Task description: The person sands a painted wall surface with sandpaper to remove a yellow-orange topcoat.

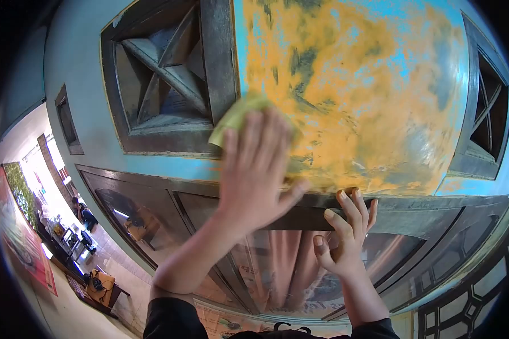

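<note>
My left hand (pixel 254 169) lies flat over a yellow-green sheet of sandpaper (pixel 230 125), pressing it to the wall where the orange-patched panel (pixel 367 96) meets a dark wooden vent frame (pixel 169 141). The hand and sheet are slightly blurred. Below and to the right, my right hand (pixel 348 231) has its fingers apart, with the tips resting against the dark wooden beam (pixel 401 214) under the panel. Nothing shows in that hand. The panel surface is uneven, with orange, grey and bright blue patches.
A second crossed wooden vent (pixel 483 118) sits at the right. Glass panes (pixel 288 265) with pinkish curtains behind them lie under the beam. At the far left, a person (pixel 83 213) is low down near a doorway, and a brown bag (pixel 100 288) rests on a bench.
</note>
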Motion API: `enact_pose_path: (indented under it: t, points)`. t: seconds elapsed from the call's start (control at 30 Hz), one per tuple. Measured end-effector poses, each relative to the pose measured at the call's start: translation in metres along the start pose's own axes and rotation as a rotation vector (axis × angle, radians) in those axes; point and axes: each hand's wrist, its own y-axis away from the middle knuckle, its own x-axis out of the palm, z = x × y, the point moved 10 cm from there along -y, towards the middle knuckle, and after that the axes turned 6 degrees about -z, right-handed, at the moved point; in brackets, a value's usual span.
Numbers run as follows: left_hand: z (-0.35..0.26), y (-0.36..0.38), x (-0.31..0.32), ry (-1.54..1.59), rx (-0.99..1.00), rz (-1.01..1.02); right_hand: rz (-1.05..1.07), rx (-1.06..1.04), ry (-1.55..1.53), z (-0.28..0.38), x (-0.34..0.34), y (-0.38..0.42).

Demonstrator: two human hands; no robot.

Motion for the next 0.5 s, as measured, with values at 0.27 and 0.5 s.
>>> enact_pose_path:
  t: [0.27, 0.5]
  points:
    - [-0.003, -0.005, -0.007, 0.097, 0.06, -0.08, -0.088, 0.003, -0.164, -0.01, -0.039, -0.001]
    - [-0.056, -0.015, -0.005, 0.127, 0.425, -0.099, -0.096, -0.134, -0.155, -0.011, -0.056, -0.023]
